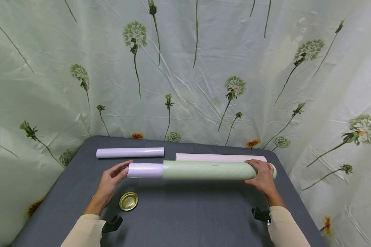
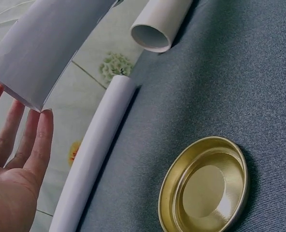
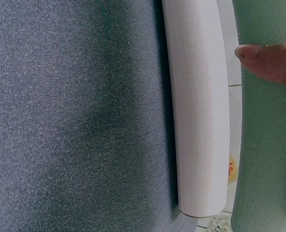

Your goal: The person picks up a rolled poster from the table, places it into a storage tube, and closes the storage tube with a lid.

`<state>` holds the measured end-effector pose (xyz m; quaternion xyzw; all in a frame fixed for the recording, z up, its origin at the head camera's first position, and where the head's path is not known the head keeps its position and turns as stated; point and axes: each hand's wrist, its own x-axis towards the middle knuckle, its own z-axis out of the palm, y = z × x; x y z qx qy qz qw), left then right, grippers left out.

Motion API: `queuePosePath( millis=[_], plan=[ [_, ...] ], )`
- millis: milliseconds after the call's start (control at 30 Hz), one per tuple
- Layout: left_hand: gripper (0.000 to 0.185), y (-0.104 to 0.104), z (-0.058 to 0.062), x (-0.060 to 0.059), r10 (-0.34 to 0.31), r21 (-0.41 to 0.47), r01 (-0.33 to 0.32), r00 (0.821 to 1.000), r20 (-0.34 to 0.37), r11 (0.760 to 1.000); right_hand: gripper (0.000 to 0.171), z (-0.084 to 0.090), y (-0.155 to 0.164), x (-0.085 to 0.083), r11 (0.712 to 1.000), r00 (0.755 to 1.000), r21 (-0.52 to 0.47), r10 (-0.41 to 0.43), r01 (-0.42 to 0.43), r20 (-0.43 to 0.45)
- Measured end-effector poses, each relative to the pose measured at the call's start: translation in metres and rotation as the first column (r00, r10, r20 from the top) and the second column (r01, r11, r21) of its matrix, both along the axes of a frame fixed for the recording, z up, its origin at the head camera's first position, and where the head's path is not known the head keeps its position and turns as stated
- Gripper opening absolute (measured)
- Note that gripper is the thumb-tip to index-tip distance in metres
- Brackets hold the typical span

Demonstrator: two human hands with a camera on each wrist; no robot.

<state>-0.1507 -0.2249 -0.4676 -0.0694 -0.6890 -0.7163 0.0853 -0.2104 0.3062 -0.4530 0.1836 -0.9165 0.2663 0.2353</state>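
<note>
A pale green textured roll (image 1: 204, 170) is held level above the table. From its left end a glossy lilac roll (image 1: 146, 170) sticks out, the rest of it hidden inside the green one. My right hand (image 1: 261, 175) grips the green roll near its right end, the thumb (image 3: 264, 58) lying on its surface. At the lilac roll's free end, my left hand (image 1: 111, 180) touches the rim with extended fingertips (image 2: 45, 118). A shallow gold metal dish or lid (image 1: 128, 201) lies on the table beside my left forearm.
Another lilac roll (image 1: 130, 152) lies at the back left of the dark grey cloth-covered table (image 1: 188, 219). A pale pink roll (image 1: 216, 157) lies behind the green one, its left end hollow in the left wrist view. A flower-printed curtain (image 1: 185, 68) hangs behind the table.
</note>
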Motion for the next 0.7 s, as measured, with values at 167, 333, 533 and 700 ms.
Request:
queuePosePath(
  millis=[167,333,533,700],
  plan=[
    [0.043,0.0002,0.0011,0.0022,0.023,-0.043,-0.022,0.999,0.024,0.999,0.072,0.0007,-0.0014,0.0003,1.000,1.000,-0.003,-0.002,0.002,0.003],
    [0.043,0.0009,0.0019,0.0039,0.033,-0.069,-0.032,0.999,0.020,0.997,0.073,0.0006,-0.0023,0.0009,1.000,1.000,-0.007,-0.001,0.001,0.004],
    [0.040,0.0033,0.0024,0.0047,0.046,-0.125,-0.041,0.998,0.038,0.991,0.074,-0.0001,-0.0044,0.0006,1.000,1.000,-0.007,-0.001,0.001,0.009],
    [0.039,0.0057,0.0023,0.0048,0.059,-0.140,-0.047,0.995,0.077,0.989,0.073,-0.0008,-0.0069,-0.0003,1.000,1.000,-0.001,0.001,-0.001,-0.004]
  ],
)
